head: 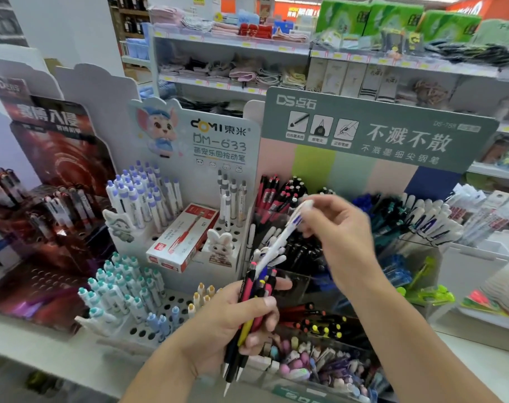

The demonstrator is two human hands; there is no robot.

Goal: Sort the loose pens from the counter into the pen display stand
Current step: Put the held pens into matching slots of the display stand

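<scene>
My left hand [233,321] grips a bundle of several pens [254,298], red, black, yellow and blue, held upright low in the middle. My right hand [334,228] pinches a white pen with a blue clip [282,237] near its top end; the pen's lower end is still among the bundle. Behind them stands the tiered green pen display stand [378,132] with clear compartments of red, black and white pens. A white pen stand with round holes [172,309] to the left holds white pens with purple and teal caps.
A red pen box [183,237] lies on the white stand between two animal figures. A dark red display [52,170] stands at the left. A clear bin of small erasers [320,362] sits at the front. Store shelves with cloths and packets fill the background.
</scene>
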